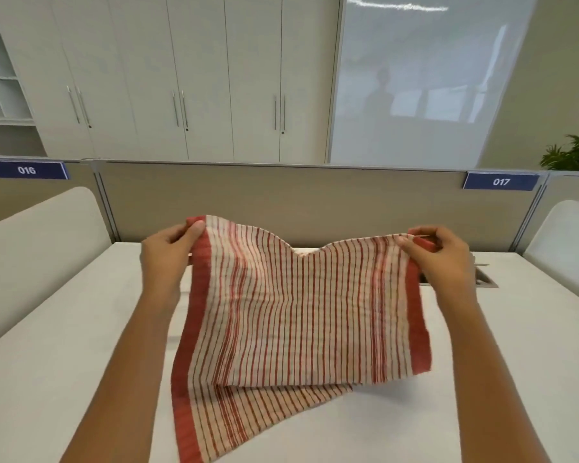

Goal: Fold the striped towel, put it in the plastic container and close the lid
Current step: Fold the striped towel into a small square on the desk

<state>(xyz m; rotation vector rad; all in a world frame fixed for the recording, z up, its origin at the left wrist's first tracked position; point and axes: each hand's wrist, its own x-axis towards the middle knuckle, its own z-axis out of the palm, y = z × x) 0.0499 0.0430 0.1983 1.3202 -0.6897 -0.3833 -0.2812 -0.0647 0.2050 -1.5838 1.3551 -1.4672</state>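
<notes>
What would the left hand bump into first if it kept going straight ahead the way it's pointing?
Probably the beige divider panel behind the desk. The left hand, pinching the striped towel's top corner, points up and forward toward it, though depth is hard to judge.

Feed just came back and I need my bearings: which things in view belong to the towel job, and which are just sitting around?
Job:
striped towel, lifted by its top corners, lower part on the desk
left hand
right hand
Plastic container not visible.

Just there:
desk number signs 016 and 017
cable hatch
plant
cabinets
</notes>
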